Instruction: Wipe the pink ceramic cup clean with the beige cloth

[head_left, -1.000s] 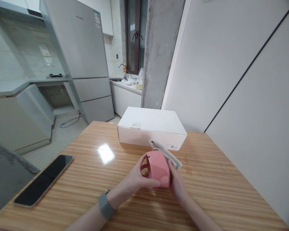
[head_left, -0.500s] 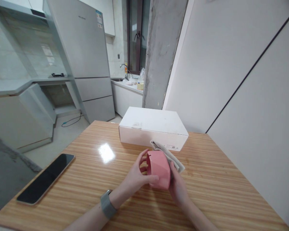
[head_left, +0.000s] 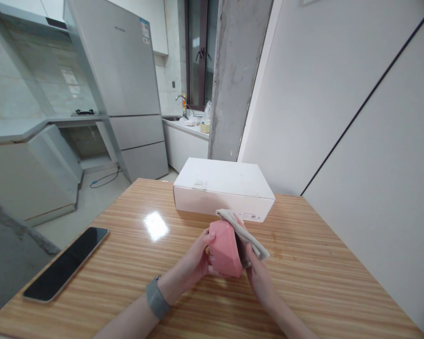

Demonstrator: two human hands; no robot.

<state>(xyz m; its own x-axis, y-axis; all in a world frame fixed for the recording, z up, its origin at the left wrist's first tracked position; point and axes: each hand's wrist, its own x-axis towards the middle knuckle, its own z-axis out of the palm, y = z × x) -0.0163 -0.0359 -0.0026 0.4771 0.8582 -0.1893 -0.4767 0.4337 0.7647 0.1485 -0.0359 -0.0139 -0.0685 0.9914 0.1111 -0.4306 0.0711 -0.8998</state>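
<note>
A pink faceted cup (head_left: 225,250) is held just above the wooden table (head_left: 127,282), lying on its side. My left hand (head_left: 197,260) grips its left end, with the thumb and fingers around the rim. My right hand (head_left: 259,278) presses a beige cloth (head_left: 245,234) against the cup's right side. The cloth drapes over the top of the cup and hangs out to the right. A grey band sits on my left wrist (head_left: 156,298).
A white cardboard box (head_left: 223,188) lies just behind the hands. A black phone (head_left: 65,263) rests near the table's left edge. A white wall runs along the right. Beyond the table are a fridge (head_left: 127,84) and a concrete pillar (head_left: 233,80).
The cup has been turned, so its open side now faces away to the left. The cloth has shifted up over the cup's right side with my right hand.
</note>
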